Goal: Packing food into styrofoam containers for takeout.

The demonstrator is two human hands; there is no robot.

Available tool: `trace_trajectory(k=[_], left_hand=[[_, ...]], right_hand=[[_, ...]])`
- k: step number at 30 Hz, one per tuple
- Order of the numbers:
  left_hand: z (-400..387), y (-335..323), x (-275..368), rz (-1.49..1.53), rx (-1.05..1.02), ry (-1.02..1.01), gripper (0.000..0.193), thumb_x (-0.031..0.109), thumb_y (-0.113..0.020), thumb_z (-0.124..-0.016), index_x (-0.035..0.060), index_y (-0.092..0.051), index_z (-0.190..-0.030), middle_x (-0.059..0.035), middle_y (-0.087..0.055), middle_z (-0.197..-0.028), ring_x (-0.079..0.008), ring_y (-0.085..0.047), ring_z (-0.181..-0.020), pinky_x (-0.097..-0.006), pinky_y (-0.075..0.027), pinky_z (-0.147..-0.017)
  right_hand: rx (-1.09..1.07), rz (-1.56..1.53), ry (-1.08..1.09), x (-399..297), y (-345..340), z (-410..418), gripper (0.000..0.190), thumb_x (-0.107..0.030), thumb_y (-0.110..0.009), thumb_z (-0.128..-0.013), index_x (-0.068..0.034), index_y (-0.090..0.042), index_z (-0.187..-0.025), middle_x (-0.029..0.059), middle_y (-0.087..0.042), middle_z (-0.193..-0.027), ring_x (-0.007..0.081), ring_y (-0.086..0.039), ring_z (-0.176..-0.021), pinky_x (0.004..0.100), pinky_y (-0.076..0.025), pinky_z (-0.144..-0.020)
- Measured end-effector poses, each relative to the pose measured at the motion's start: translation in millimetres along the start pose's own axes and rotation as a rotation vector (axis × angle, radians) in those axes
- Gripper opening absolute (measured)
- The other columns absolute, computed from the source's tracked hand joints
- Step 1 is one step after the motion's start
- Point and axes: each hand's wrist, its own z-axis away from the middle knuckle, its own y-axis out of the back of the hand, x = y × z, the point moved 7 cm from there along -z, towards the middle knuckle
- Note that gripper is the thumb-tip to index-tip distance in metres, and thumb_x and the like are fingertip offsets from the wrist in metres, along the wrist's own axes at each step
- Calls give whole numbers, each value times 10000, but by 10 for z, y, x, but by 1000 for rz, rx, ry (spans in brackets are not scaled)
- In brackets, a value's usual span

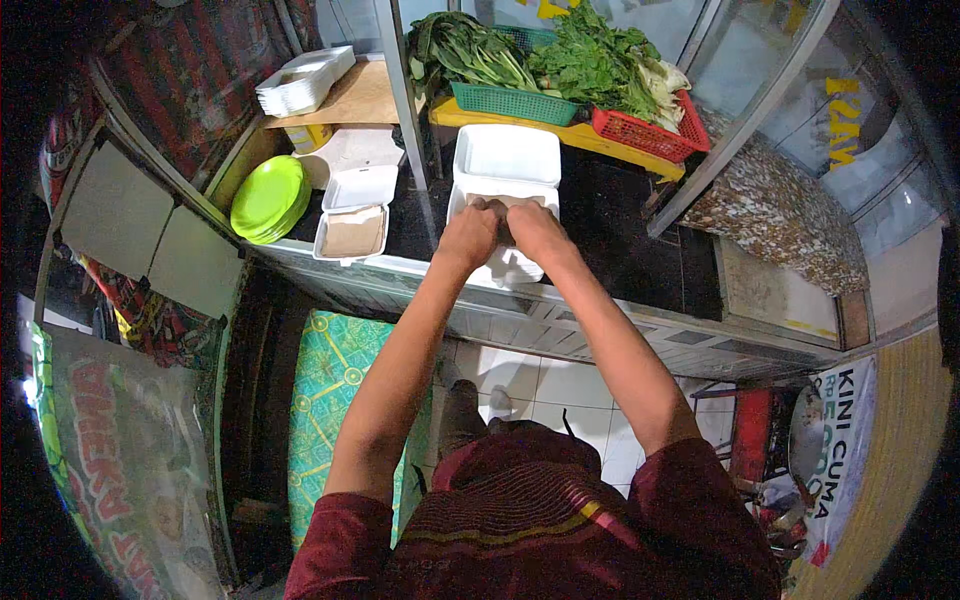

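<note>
A white foam takeaway box (507,154) stands open on the dark counter before me, its lid tipped back on the far side. Brown paper (534,200) lines its base and shows just beyond my knuckles. My left hand (472,234) and my right hand (535,232) meet over that base, fingers curled in on the paper. The fingertips are hidden beneath the hands. To the left, a second open foam box (361,187) holds a folded brown paper sheet (355,232).
Lime-green plates (268,196) are stacked at left, below nested foam boxes (304,81) on a wooden shelf (367,94). Leafy greens fill a green basket (517,103) and a red basket (651,135) at the back. Metal frame posts (405,97) rise from the counter (622,225).
</note>
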Motion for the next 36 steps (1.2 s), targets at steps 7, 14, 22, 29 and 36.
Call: trace_trajectory(k=[7,14,22,29,36], left_hand=[[12,46,5,39,40,2,233,101,-474,-867,-30,-667,-868,-279,-642,-1044,-429,-652,-933,-486,-540,-821],[90,279,-129,137,110,45,221,81,-638,-781,25,-667,-993,-236,-655,-1011,-424,-632,-938,-483,-514,-851],[281,878,-88,166,458,145,273,160,-653,-829,3,-639,-1052,-199,-625,-997,-417,-637,-892,-496,-517,-776],[406,649,-313,84,356,375,301,207,-651,-848,41,-639,-1098,-214,-663,-1034,-421,-649,-904,-488,-532,-786],[420,611,-354,149,450,309,197,160,-642,-845,30,-687,-986,-224,-675,-958,-418,-654,-861,-484,-530,-757]], right_hand=[[91,55,6,45,-15,69,219,19,-564,-818,50,-683,-998,285,-653,-1025,411,-645,-993,475,-527,-852],[255,-197,59,68,115,132,217,-52,-605,-815,13,-686,-1005,265,-651,-1016,424,-643,-953,474,-533,-820],[510,-141,-118,417,339,286,391,-142,-638,-846,53,-578,-1180,264,-603,-1102,421,-621,-977,465,-520,-842],[460,-91,-225,664,182,250,428,-222,-633,-867,46,-560,-1193,274,-605,-1124,422,-625,-997,494,-513,-868],[352,-105,-245,662,111,233,343,-193,-603,-876,30,-574,-1135,266,-638,-1055,419,-631,-982,505,-509,-867]])
